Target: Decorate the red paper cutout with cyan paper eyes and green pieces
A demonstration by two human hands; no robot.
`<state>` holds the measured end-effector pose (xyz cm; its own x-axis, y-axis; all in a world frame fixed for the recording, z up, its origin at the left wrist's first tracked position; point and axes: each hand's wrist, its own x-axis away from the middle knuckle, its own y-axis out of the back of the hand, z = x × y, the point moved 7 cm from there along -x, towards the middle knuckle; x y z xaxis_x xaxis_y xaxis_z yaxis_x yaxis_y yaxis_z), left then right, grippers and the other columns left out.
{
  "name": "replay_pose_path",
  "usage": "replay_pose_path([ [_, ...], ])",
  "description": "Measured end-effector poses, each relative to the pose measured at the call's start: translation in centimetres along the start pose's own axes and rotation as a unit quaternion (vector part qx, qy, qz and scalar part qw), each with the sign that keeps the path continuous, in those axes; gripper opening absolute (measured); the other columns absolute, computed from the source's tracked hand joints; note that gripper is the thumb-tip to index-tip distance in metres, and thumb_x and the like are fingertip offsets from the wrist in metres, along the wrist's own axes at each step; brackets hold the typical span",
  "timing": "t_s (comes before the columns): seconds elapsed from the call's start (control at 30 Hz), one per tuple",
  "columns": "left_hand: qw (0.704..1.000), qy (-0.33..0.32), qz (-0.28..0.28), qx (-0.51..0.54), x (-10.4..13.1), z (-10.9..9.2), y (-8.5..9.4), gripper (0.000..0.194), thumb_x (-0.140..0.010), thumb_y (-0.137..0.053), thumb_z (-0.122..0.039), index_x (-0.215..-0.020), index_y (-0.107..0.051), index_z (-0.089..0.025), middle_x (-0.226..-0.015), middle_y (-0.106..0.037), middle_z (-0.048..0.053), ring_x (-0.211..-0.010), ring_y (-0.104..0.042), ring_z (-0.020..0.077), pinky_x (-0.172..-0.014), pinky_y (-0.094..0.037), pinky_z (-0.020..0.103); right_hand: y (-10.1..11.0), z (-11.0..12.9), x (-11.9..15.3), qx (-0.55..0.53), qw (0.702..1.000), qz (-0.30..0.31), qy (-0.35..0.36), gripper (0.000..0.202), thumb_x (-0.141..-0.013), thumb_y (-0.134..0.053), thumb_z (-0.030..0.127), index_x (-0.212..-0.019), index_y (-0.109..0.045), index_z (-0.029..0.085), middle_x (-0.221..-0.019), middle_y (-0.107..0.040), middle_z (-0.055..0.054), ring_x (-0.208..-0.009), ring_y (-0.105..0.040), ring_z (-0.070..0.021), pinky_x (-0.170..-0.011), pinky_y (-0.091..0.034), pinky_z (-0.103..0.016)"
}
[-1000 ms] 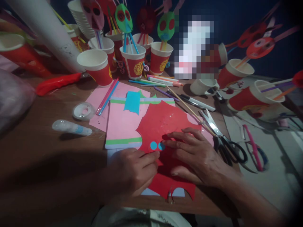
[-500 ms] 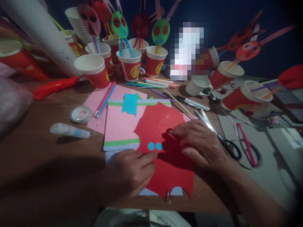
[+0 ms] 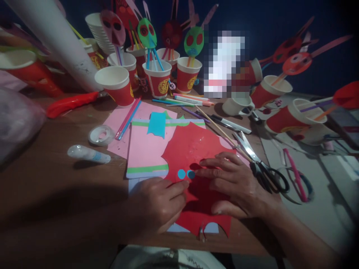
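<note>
Your right hand [image 3: 237, 183] lies flat, palm down and fingers spread, on the red paper cutout [image 3: 193, 149], gripping nothing; its forefinger tip touches the right one of two small blue dots [image 3: 186, 174] stuck side by side on the red sheet. Your left hand [image 3: 158, 203] rests loosely curled at the cutout's lower left edge, its forefinger pointing at the dots from just below, also empty (whether it pins the paper down you cannot tell from this view).

You work at a brown wooden table [image 3: 56, 194] in a dim room with a dark blue backdrop. Under the cutout sits a pink sheet [image 3: 146, 149] with green strips and a blue scrap [image 3: 156, 124] on top. To your right, just beside the right hand, lie scissors [image 3: 260, 164] and a thin wooden stick [image 3: 221, 130]. To your left, well apart from the hands, lie a glue tube [image 3: 88, 154] and a tape roll [image 3: 101, 134]. Red paper cups [image 3: 158, 80] crowd the far edge, several holding straws topped with paper masks [image 3: 146, 33]. Loose straws [image 3: 127, 117] and markers [image 3: 230, 123] lie between the cups and the sheets.
</note>
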<state>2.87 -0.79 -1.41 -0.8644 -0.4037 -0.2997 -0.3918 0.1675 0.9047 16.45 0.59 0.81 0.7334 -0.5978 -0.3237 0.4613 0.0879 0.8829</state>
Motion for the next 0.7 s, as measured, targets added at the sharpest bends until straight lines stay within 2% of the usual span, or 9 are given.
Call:
replay_pose_path([
  [0.17, 1.000, -0.006, -0.013, -0.002, 0.1, 0.0, 0.0, 0.015, -0.086, -0.049, -0.018, -0.092, -0.063, -0.015, -0.114, -0.064, 0.007, -0.073, -0.061, 0.0164, -0.059, -0.047, 0.029, -1.3, 0.4, 0.0, -0.002, 0.999, 0.032, 0.002, 0.043, -0.087, -0.045, 0.059, -0.082, -0.058, 0.019, -0.123, -0.063, -0.005, -0.117, -0.050, -0.0262, -0.092, -0.033, -0.045],
  [0.27, 1.000, -0.008, -0.016, 0.002, 0.1, -0.1, 0.0, 0.015, -0.086, -0.049, -0.018, -0.091, -0.062, -0.015, -0.114, -0.064, 0.007, -0.074, -0.062, 0.0161, -0.058, -0.047, 0.029, -1.8, 0.4, -0.1, -0.003, 0.998, 0.059, -0.009, 0.044, -0.088, -0.043, 0.059, -0.083, -0.059, 0.018, -0.122, -0.063, -0.005, -0.120, -0.048, -0.0272, -0.093, -0.032, -0.047],
  [0.47, 1.000, -0.008, -0.017, 0.001, 0.0, -0.1, 0.2, 0.015, -0.087, -0.048, -0.017, -0.092, -0.063, -0.015, -0.113, -0.065, 0.008, -0.075, -0.063, 0.0169, -0.058, -0.047, 0.029, -0.2, 0.5, -0.2, -0.021, 1.000, 0.001, -0.007, 0.046, -0.089, -0.040, 0.058, -0.075, -0.056, 0.018, -0.106, -0.070, -0.006, -0.113, -0.054, -0.0244, -0.093, -0.031, -0.044],
  [0.6, 1.000, -0.007, -0.002, -0.001, 0.0, -0.1, 0.1, 0.015, -0.087, -0.049, -0.017, -0.090, -0.063, -0.015, -0.115, -0.064, 0.007, -0.075, -0.062, 0.0166, -0.057, -0.047, 0.028, -0.7, 0.5, 0.0, -0.018, 0.999, 0.031, -0.011, 0.047, -0.088, -0.040, 0.061, -0.077, -0.058, 0.018, -0.102, -0.071, -0.006, -0.113, -0.054, -0.0244, -0.095, -0.030, -0.045],
  [0.7, 1.000, -0.005, -0.006, -0.002, 0.0, 0.0, 0.2, 0.015, -0.086, -0.049, -0.017, -0.092, -0.063, -0.015, -0.114, -0.064, 0.007, -0.075, -0.062, 0.0166, -0.058, -0.048, 0.029, -0.4, 0.4, 0.1, -0.028, 0.999, 0.014, -0.009, 0.048, -0.089, -0.037, 0.060, -0.076, -0.057, 0.018, -0.102, -0.071, -0.006, -0.112, -0.055, -0.0240, -0.095, -0.030, -0.045],
])
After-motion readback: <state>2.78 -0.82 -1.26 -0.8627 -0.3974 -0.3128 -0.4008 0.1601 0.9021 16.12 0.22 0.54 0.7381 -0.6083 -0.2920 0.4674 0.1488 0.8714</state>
